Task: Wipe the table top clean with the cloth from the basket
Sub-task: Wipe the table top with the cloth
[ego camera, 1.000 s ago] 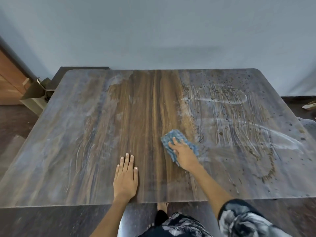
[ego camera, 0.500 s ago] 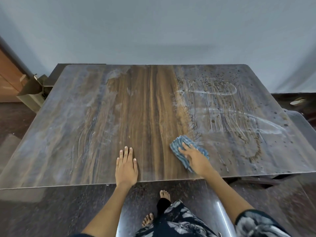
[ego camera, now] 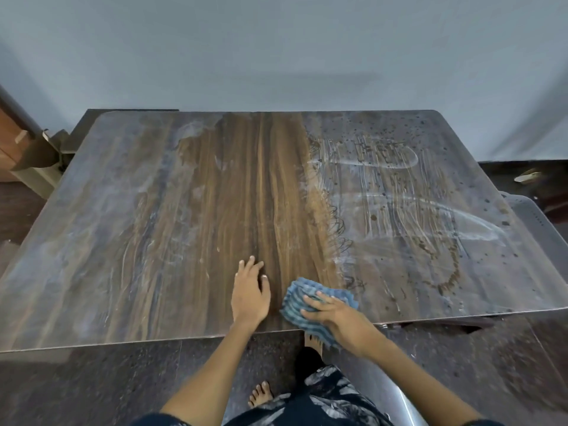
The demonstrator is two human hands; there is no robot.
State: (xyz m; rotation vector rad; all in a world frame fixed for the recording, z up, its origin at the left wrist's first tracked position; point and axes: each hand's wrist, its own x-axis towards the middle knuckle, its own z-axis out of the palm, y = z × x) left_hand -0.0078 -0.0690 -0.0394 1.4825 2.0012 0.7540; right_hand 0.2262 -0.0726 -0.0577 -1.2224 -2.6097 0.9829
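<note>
Two hands on table [ego camera: 129,241]: right hand [ego camera: 333,315] pressing blue cloth [ego camera: 307,298] flat-fingered at near edge, cloth partly overhanging; left hand [ego camera: 249,293] flat, fingers relaxed, bracing just beside. Centre strip wiped to bare wood grain. Left side hazy; right side streaked, speckled. Roughly a third done, judging by that.
</note>
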